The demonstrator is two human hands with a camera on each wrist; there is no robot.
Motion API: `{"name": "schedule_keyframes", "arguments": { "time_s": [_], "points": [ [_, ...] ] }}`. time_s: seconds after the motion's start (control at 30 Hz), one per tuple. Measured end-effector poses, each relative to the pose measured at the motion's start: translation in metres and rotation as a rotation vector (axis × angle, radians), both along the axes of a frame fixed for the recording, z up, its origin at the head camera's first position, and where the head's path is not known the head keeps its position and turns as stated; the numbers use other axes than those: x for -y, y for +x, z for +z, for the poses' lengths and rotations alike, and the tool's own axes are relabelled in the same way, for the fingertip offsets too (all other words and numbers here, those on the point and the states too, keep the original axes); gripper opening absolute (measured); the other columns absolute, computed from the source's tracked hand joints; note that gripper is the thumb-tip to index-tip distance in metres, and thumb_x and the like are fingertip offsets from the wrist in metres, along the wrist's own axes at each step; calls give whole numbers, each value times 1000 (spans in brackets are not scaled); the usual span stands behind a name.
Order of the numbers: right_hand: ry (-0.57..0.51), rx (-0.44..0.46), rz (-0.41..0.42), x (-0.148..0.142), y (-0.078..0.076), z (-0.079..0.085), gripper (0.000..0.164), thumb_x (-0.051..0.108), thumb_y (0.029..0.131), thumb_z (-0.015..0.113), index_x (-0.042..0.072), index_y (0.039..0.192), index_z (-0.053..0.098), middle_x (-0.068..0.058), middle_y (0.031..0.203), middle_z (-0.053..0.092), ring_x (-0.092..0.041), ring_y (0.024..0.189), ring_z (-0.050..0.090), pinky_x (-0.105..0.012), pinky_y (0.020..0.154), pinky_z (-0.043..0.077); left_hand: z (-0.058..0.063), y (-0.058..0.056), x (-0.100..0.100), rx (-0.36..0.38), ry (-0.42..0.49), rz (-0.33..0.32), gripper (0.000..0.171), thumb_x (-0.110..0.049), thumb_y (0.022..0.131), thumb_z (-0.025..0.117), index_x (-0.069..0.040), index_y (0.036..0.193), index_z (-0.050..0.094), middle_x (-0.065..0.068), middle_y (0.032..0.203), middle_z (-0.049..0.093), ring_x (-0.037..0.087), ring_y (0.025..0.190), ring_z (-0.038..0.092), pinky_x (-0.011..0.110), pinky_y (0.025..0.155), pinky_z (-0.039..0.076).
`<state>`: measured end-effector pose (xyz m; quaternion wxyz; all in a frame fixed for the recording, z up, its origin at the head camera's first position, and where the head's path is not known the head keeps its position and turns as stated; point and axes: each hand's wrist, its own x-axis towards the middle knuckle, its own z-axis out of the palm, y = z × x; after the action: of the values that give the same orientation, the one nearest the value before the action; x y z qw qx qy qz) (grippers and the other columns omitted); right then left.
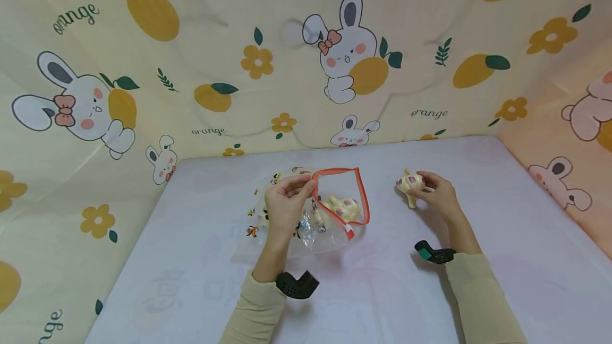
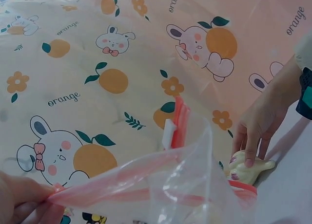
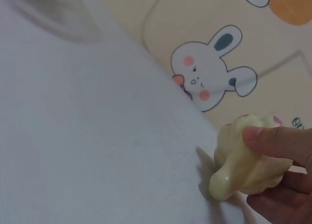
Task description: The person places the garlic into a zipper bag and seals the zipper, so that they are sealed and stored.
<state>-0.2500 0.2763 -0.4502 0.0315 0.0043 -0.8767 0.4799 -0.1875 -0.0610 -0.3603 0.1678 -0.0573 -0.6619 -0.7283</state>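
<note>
My left hand (image 1: 286, 207) pinches the red-edged mouth of a clear zip bag (image 1: 306, 246) with small cartoon prints. The mouth stands spread apart, its white slider (image 2: 168, 134) at one end of the red strip. Inside the bag lie pale cream pieces (image 1: 345, 207) with purple marks, partly hidden by the plastic. To the right of the bag, my right hand (image 1: 442, 195) holds a cream, lobed garlic bulb (image 3: 243, 158) with purple patches and a stubby stem, between thumb and fingers. The bulb is close over the table in the head view.
A white-covered table (image 1: 191, 280) lies under both hands. Behind it and at the sides hangs a cloth (image 1: 296, 68) printed with rabbits and oranges. Each wrist wears a black camera band (image 1: 297, 285).
</note>
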Motion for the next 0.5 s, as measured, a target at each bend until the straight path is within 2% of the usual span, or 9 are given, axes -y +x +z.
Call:
{"name": "schedule_keyframes", "arguments": {
  "time_s": [0.13,0.5],
  "points": [
    [-14,-12,4,0,1,1,65,15,88,70,-11,140,40,-35,136,49,-41,124,48,8,74,38,0,0,0,-4,0,2,19,6,80,72,14,97,68,38,95,68,-2,63,66,15,63,58],
    [16,-19,-6,0,2,4,64,20,89,70,-9,139,41,-34,136,50,-45,124,50,7,73,37,0,0,0,-2,3,1,19,6,80,72,15,96,68,38,95,68,-2,62,66,16,62,58]
  ]
}}
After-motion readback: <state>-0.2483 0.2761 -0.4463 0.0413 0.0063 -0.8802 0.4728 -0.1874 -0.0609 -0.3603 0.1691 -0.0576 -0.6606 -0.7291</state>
